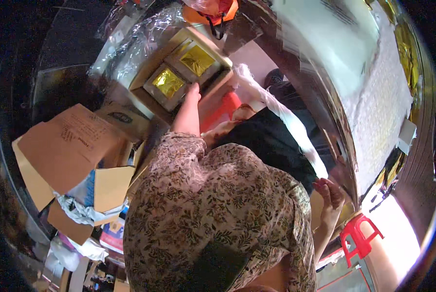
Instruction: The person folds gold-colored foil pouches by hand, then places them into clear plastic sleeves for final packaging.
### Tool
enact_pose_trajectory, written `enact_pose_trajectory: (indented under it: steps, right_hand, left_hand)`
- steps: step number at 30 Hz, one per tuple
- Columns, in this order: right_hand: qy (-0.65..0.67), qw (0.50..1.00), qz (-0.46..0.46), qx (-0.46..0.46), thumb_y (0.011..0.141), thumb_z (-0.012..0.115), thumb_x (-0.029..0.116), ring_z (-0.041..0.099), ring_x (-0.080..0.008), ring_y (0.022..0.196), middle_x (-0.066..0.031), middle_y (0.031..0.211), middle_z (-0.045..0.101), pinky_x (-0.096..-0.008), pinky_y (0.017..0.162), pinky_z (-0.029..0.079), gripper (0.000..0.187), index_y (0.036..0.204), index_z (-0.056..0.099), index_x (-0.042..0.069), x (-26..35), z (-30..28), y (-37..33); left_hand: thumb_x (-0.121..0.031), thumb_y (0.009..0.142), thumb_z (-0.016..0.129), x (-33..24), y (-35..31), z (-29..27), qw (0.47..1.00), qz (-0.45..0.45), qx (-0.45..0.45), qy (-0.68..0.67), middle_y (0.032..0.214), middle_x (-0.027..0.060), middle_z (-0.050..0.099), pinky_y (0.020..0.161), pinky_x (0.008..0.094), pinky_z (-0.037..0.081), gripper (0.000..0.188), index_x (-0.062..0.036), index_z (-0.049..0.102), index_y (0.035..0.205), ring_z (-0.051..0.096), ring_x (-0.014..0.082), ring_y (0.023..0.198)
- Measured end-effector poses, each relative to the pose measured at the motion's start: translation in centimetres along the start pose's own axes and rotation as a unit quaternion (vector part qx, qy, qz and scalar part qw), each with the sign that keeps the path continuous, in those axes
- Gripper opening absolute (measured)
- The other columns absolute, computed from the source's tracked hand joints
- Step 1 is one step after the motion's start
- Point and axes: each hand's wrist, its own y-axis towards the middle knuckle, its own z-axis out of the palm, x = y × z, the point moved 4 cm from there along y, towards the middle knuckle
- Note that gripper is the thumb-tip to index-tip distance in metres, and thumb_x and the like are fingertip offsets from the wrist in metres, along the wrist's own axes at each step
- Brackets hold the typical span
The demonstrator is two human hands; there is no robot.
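An open cardboard box (218, 86) stands at the upper middle, holding two packs with shiny gold tops, a nearer gold pack (168, 83) and a farther gold pack (197, 61). My left hand (194, 91) reaches over the box's near side and touches the edge of the packs; its fingers are partly hidden, so its grip is unclear. A long white bundle of strands (291, 119) runs from the box's right corner down to the right. At its lower end my right hand (330, 192) is closed, pinching the strands.
Opened cartons (72, 146) with crumpled packing crowd the left. Clear plastic wrap (140, 48) lies behind the box, near an orange bag (210, 12). To the right runs a long surface under a white sheet (378, 117). A red plastic stool (359, 238) stands at the lower right.
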Motion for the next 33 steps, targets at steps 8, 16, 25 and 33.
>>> enact_pose_trajectory:
  steps: [8, 16, 25, 33]
  right_hand:
    - [-0.014, 1.000, -0.005, 0.024, 0.102, 0.065, 0.006, 0.073, -0.0191, 0.094, -0.0116, 0.104, 0.076, -0.0323, 0.087, 0.058, 0.022, 0.120, 0.071, -0.005, 0.7, 1.4, 0.9]
    - [-0.024, 0.998, 0.001, 0.066, 0.103, 0.063, 0.006, 0.071, -0.0176, 0.100, -0.0120, 0.109, 0.076, -0.0309, 0.091, 0.055, 0.023, 0.122, 0.070, -0.005, 1.3, 2.3, 2.4]
    - [-0.010, 0.997, -0.007, 0.073, 0.104, 0.063, 0.009, 0.071, -0.0184, 0.101, -0.0127, 0.112, 0.075, -0.0314, 0.093, 0.055, 0.024, 0.121, 0.070, -0.006, 0.5, 2.3, 2.0]
    - [-0.015, 0.999, -0.004, 0.051, 0.104, 0.061, 0.006, 0.071, -0.0197, 0.103, -0.0141, 0.113, 0.075, -0.0338, 0.095, 0.055, 0.023, 0.122, 0.070, -0.005, 1.0, 2.2, 1.9]
  left_hand:
    - [-0.018, 0.088, 0.079, -9.0, -1.5, 0.9, 0.968, 0.091, 0.013, -0.234, 0.116, 0.0152, 0.068, 0.077, 0.0357, 0.066, 0.037, -0.0009, 0.064, 0.117, 0.072, 0.0265, 0.084]
    - [-0.004, 0.097, 0.061, -20.9, -0.2, -6.1, 0.923, 0.064, 0.190, -0.328, 0.098, 0.0202, 0.074, 0.077, 0.0356, 0.069, 0.014, 0.0077, 0.067, 0.100, 0.076, 0.0292, 0.087]
    - [-0.019, 0.097, 0.064, -12.0, 0.0, -6.4, 0.971, -0.032, 0.087, -0.222, 0.091, 0.0081, 0.071, 0.068, 0.0391, 0.060, 0.015, -0.0056, 0.069, 0.095, 0.069, 0.0262, 0.080]
    - [-0.026, 0.092, 0.064, -6.2, 4.3, -3.6, 0.998, 0.063, 0.002, -0.007, 0.107, 0.0118, 0.072, 0.075, 0.0425, 0.055, 0.031, -0.0048, 0.070, 0.113, 0.069, 0.0272, 0.095]
